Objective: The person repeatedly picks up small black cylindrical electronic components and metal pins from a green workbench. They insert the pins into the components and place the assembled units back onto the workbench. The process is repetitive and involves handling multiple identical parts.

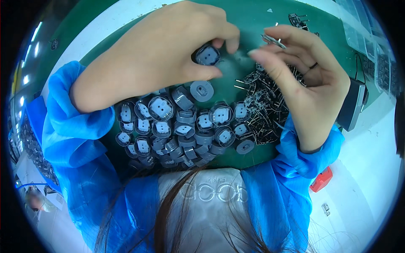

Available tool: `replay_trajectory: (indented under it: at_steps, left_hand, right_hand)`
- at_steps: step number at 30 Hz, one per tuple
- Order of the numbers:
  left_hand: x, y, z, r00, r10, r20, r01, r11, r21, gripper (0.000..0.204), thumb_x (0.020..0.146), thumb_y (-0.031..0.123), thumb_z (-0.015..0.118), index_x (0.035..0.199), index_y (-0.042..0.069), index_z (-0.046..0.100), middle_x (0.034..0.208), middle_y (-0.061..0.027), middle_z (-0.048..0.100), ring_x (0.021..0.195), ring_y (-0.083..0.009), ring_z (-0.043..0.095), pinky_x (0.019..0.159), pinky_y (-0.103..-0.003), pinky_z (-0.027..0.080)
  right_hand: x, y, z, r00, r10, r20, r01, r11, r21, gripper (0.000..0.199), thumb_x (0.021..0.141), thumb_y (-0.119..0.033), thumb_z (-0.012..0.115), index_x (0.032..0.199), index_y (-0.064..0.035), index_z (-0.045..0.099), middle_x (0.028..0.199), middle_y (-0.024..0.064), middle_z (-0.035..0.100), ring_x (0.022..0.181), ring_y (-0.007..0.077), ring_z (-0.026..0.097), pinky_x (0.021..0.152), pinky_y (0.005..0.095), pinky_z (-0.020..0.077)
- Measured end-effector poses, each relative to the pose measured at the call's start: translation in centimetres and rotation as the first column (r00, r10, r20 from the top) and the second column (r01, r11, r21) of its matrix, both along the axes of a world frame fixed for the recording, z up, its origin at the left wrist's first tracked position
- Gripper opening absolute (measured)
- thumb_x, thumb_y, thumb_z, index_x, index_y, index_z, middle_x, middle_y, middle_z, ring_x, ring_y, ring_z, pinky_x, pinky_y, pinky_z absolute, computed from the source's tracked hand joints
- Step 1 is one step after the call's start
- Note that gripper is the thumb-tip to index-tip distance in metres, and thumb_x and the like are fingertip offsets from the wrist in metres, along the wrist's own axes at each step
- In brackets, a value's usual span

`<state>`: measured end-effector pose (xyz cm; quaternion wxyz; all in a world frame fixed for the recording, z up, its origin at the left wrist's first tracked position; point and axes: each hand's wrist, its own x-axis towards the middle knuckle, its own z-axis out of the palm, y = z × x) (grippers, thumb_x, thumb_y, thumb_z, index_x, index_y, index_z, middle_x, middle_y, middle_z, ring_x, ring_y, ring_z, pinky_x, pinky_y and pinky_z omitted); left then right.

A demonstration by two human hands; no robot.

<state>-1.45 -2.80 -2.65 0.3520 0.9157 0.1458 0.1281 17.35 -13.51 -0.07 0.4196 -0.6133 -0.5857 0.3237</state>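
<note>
Housing [208, 55], grey and round, sits in the curled left hand [181, 40], gripped between thumb and fingers above the green mat [249, 17]; its pale face points up toward the camera. The right hand [316, 78] holds a small circuit part [273, 41] at its fingertips, the long axis slanting from upper left to lower right. Raised lettering, upside down, crosses the grey garment front [211, 211].
</note>
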Motion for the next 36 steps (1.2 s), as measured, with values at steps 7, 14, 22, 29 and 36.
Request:
replay_trajectory:
  at_steps: [7,14,22,29,36]
  left_hand:
    - [0.0,1.3,0.8,0.997,0.045,-0.066,-0.051,0.995,-0.09,0.033,0.07,0.009,0.079,0.096,0.001,0.06,0.096,-0.0128,0.06,0.082,-0.0263,0.061,0.068,-0.033,0.05]
    - [-0.1,0.9,1.6,0.999,0.03,-0.027,-0.031,0.998,-0.051,0.036,0.069,0.013,0.079,0.097,0.001,0.06,0.096,-0.0128,0.058,0.087,-0.031,0.059,0.075,-0.038,0.05]
    - [0.4,1.0,-0.4,0.989,0.082,0.12,-0.063,0.986,-0.155,0.031,0.071,0.011,0.079,0.095,0.001,0.064,0.091,-0.0108,0.064,0.083,-0.0272,0.064,0.073,-0.035,0.053]
    - [-0.1,0.1,0.0,0.975,0.198,0.098,-0.121,0.85,-0.513,0.028,0.073,0.005,0.081,0.093,-0.002,0.063,0.083,-0.0125,0.07,0.077,-0.0165,0.071,0.07,-0.027,0.06]
    - [-0.4,-0.4,0.2,0.963,0.201,0.178,-0.06,0.807,-0.587,0.027,0.074,0.006,0.082,0.093,-0.003,0.064,0.085,-0.0122,0.07,0.08,-0.0145,0.07,0.072,-0.027,0.06]
  right_hand:
    - [-0.4,0.2,0.3,0.999,0.037,-0.019,-0.039,0.996,-0.079,0.028,0.08,-0.001,0.075,0.106,0.0061,0.067,0.102,0.0131,0.07,0.089,0.0165,0.067,0.083,0.0272,0.0529]
    - [-0.1,0.1,-0.1,0.985,0.028,-0.17,-0.048,0.993,-0.111,0.021,0.084,0.003,0.069,0.104,0.0066,0.067,0.099,0.0133,0.07,0.089,0.0161,0.067,0.084,0.0266,0.0523]
    - [-1.0,0.6,-0.4,0.995,-0.036,-0.088,0.036,0.999,-0.002,0.011,0.084,0.008,0.067,0.095,0.0055,0.068,0.096,0.0116,0.07,0.087,0.0157,0.067,0.082,0.0256,0.0528]
    - [-1.0,0.3,-0.8,0.999,-0.029,0.024,0.024,0.976,0.216,0.012,0.079,0.008,0.071,0.092,0.0057,0.069,0.09,0.009,0.071,0.083,0.0144,0.067,0.078,0.0246,0.0529]
    - [-0.8,0.4,-0.7,0.98,-0.048,0.191,-0.013,0.952,0.307,0.015,0.075,0.01,0.074,0.089,0.0051,0.069,0.088,0.0091,0.07,0.081,0.0152,0.067,0.076,0.0258,0.053]
